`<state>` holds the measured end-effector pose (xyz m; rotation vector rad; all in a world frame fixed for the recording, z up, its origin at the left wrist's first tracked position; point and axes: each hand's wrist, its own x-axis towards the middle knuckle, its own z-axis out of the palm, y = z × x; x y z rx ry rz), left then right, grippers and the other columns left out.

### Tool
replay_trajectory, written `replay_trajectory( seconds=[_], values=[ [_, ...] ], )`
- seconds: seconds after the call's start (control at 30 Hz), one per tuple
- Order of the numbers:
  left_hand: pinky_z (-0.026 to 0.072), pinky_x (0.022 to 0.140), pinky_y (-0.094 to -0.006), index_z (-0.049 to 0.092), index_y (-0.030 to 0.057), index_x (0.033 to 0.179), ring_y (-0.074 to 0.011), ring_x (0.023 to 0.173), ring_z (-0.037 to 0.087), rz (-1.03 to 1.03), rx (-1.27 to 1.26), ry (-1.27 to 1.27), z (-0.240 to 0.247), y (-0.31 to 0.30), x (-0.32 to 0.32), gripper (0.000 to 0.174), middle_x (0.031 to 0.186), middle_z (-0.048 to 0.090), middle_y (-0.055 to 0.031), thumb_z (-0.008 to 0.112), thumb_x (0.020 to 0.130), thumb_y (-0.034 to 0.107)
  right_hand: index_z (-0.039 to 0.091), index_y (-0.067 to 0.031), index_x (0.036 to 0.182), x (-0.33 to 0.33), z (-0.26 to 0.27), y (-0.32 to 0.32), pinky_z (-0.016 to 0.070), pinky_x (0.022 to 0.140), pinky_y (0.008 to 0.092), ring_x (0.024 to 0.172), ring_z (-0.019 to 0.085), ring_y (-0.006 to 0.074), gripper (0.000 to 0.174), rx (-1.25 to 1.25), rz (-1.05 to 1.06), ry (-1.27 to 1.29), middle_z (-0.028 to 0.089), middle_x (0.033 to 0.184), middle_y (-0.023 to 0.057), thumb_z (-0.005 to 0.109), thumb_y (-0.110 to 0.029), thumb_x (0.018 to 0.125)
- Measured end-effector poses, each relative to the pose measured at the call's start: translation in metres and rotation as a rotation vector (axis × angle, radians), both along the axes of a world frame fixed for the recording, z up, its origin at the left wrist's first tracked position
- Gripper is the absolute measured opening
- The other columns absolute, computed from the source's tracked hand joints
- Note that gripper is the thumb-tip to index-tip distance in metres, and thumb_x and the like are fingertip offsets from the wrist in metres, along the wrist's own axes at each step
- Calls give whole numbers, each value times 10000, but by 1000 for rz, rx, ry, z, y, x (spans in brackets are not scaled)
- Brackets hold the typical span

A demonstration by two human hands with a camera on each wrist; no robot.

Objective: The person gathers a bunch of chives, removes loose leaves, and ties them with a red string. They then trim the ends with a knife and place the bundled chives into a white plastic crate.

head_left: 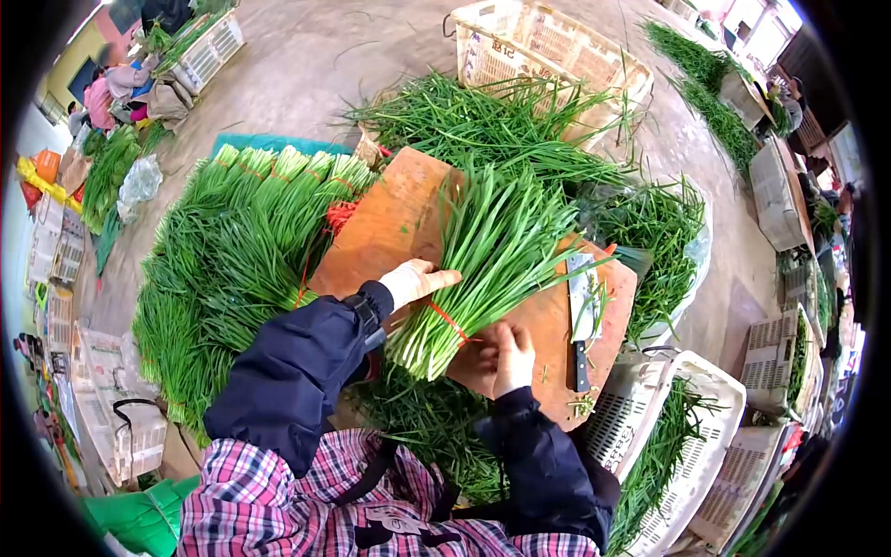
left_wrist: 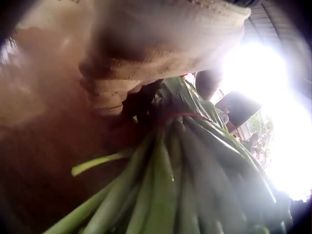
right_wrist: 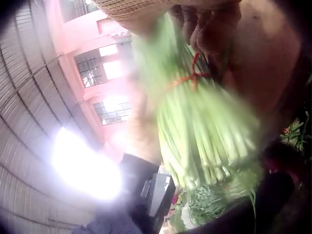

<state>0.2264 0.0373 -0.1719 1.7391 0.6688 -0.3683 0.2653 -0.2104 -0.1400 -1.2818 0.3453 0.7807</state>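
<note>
My left hand (head_left: 415, 280), in a pale glove, holds a bunch of garlic chives (head_left: 506, 246) near its cut ends, over a wooden board. A red string (head_left: 445, 318) circles the stems, its knot showing in the right wrist view. At the bunch's right side, my right hand (head_left: 510, 356) has curled fingers (right_wrist: 214, 29), and a loose end of the string runs up to them. The pale stem ends (right_wrist: 204, 161) fan out toward my body. A cleaver (head_left: 583, 311) with a black handle lies on the board (head_left: 548, 371), to the right of that hand.
Tied chive bunches (head_left: 232, 232) are stacked on the left. Red strings (head_left: 341, 215) lie beside the board. Loose chives (head_left: 483, 121) heap up beyond it, before a plastic crate (head_left: 501, 56). Another crate (head_left: 715, 436) with chives stands at the lower right.
</note>
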Motion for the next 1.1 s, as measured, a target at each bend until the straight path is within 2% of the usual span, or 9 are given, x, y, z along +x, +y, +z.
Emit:
replay_trajectory(
  seconds=[0.03, 0.3, 0.33, 0.53, 0.63, 0.67, 0.73, 0.87, 1.1],
  values=[
    [439, 867, -307, 632, -14, 1162, -153, 940, 593, 10, -25, 141, 35, -10, 5, 660, 1039, 678, -77, 688, 815, 545, 521, -44, 1184, -11, 3, -3, 420, 374, 257, 466, 529, 118, 382, -38, 38, 0, 650, 810, 83, 651, -261, 898],
    [441, 957, -345, 583, -2, 1248, -272, 1094, 602, -113, 356, 5, 49, -40, 12, 679, 1170, 648, -194, 694, 808, 502, 482, -65, 1193, -53, -14, 6, 512, 511, 279, 662, 585, 117, 431, 93, 211, -19, 566, 833, 14, 659, -325, 899],
    [436, 988, -393, 573, -21, 1245, -372, 1160, 563, -160, 388, 30, 57, -39, 12, 811, 1223, 599, -251, 649, 764, 628, 476, -74, 1226, -63, -12, 11, 524, 542, 292, 755, 607, 127, 448, 140, 208, 4, 593, 918, 21, 663, -314, 897],
    [397, 1038, -360, 404, -34, 1395, -340, 1268, 491, -317, 430, 174, 86, -32, 0, 906, 1361, 503, -245, 700, 760, 539, 320, -62, 1436, -107, -22, 30, 530, 569, 317, 801, 632, 190, 663, 83, 439, -1, 547, 1287, 97, 659, -204, 883],
    [394, 1039, -360, 394, -36, 1400, -337, 1275, 486, -298, 446, 133, 80, -34, -9, 905, 1368, 497, -244, 701, 765, 530, 438, -21, 1378, -84, -6, -5, 538, 668, 305, 797, 655, 147, 579, -250, 702, -570, 665, 1134, 117, 660, -172, 864],
    [395, 1039, -361, 394, -36, 1400, -336, 1275, 486, -299, 466, 123, 79, -35, -8, 901, 1368, 498, -244, 701, 767, 526, 563, -95, 1280, -74, -7, -21, 541, 784, 359, 877, 704, 282, 513, -254, 670, -693, 681, 1056, 197, 685, -306, 829],
    [375, 1057, -356, 367, -51, 1410, -332, 1305, 451, -319, 415, 137, 89, -40, -8, 922, 1393, 468, -250, 702, 772, 523, 679, -101, 1083, -39, 27, -39, 543, 737, 360, 802, 703, 285, 322, -323, 533, -785, 708, 851, 152, 697, -280, 816],
    [361, 1070, -349, 337, -57, 1426, -332, 1330, 424, -331, 441, 174, 93, -45, -6, 944, 1418, 440, -252, 700, 777, 525, 675, -107, 946, 35, 71, -52, 521, 573, 329, 609, 659, 236, 161, -518, 275, -1226, 662, 708, 105, 715, -136, 793],
    [395, 1033, -343, 344, -57, 1421, -330, 1285, 477, -320, 467, 140, 91, -50, -11, 935, 1381, 477, -262, 686, 777, 528, 585, -157, 971, 105, 49, -36, 513, 566, 419, 663, 653, 294, 147, -779, 575, -1600, 643, 715, 86, 626, -191, 834]
  ],
)
